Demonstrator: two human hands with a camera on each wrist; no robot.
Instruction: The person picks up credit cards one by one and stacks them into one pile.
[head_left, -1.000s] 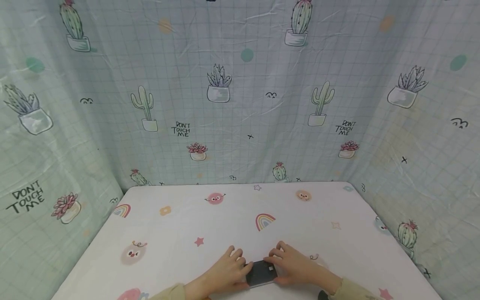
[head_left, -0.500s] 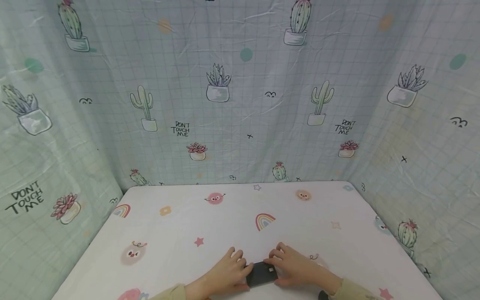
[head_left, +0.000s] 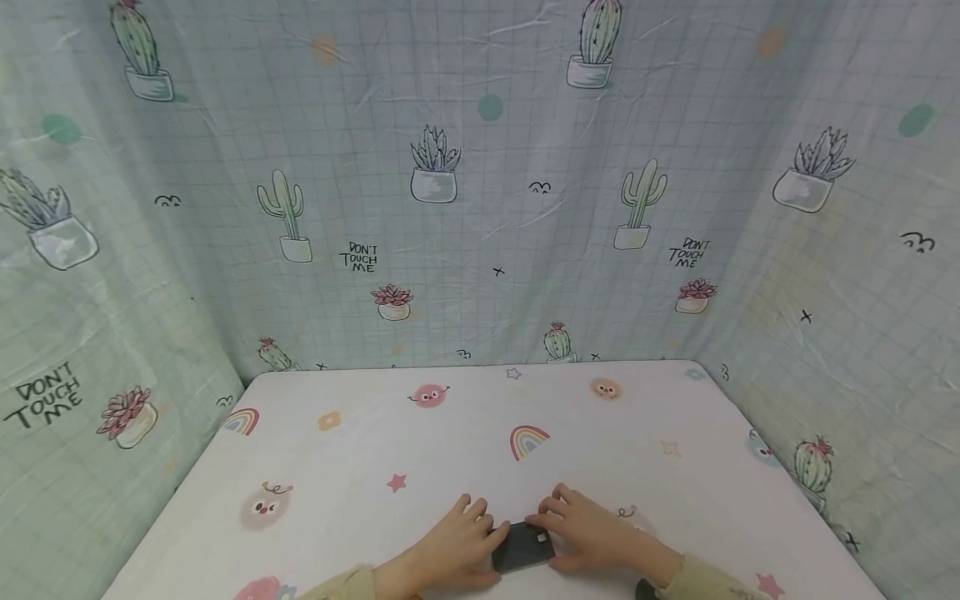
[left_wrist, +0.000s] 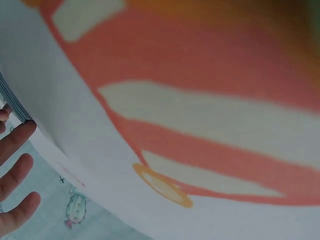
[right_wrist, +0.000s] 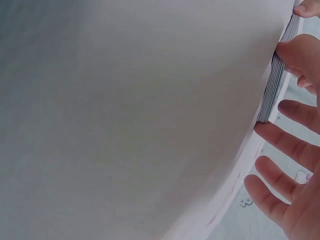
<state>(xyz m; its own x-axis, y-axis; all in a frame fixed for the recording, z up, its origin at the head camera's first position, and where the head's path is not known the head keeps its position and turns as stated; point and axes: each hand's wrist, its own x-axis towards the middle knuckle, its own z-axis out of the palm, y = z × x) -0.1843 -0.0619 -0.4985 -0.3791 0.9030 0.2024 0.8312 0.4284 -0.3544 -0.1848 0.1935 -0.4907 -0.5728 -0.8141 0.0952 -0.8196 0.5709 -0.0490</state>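
Note:
A stack of dark cards [head_left: 522, 548] lies near the front of the table, a small pale chip square showing on its top card. Its layered edges [right_wrist: 272, 90] appear as thin stripes in the right wrist view. My left hand [head_left: 457, 546] grips the stack's left end between thumb and fingers. At the right end my right hand [head_left: 588, 537] grips it likewise, the index finger at the far corner and the thumb at the near one. In the left wrist view only a corner of the card stack [left_wrist: 14, 102] shows, touched by a fingertip.
A white cloth with printed rainbows, stars and faces covers the table [head_left: 450, 450]. Grey-green cactus-print curtains [head_left: 480, 233] enclose its back and both sides. A small black object [head_left: 646, 590], partly hidden, sits beside the right sleeve at the bottom edge.
Both hands stay at the stack's ends, almost still. The pale strip along the stack's near edge shows less than a second ago. The head view has shifted slightly.

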